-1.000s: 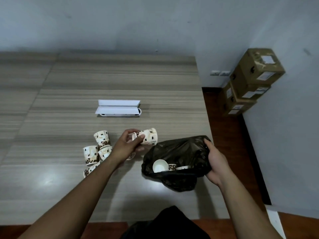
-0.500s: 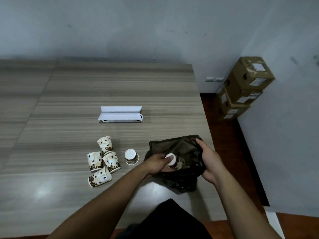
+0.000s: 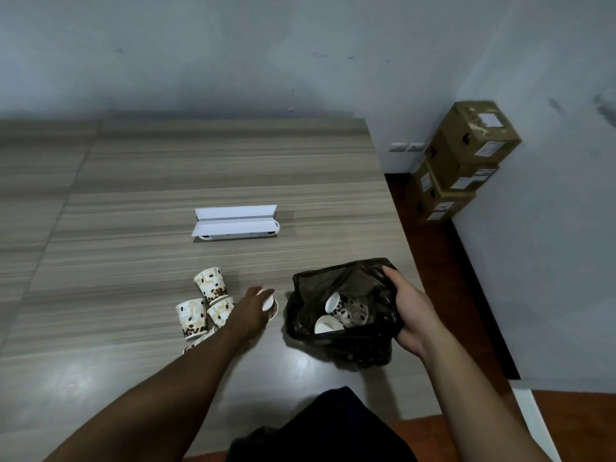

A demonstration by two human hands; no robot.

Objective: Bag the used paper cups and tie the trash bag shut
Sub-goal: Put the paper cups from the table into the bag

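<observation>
A black trash bag (image 3: 306,295) lies open on the wooden table (image 3: 140,181), with paper cups (image 3: 343,310) inside it. My right hand (image 3: 410,311) grips the bag's right rim and holds the mouth open. My left hand (image 3: 251,310) is just left of the bag, its fingers closing around an upright paper cup (image 3: 271,306) with a coffee-bean print. Several more of these cups (image 3: 203,303) stand or lie in a cluster to the left of that hand; my forearm partly hides the nearest one.
A white open box (image 3: 235,223) lies farther back on the table. The table's right edge is close to the bag. Stacked cardboard boxes (image 3: 461,161) stand on the floor against the wall at right. Dark clothing shows at the bottom edge.
My left hand dropped a cup into the bag, then drew back left to the lone upright cup. My right hand kept hold of the bag's rim.
</observation>
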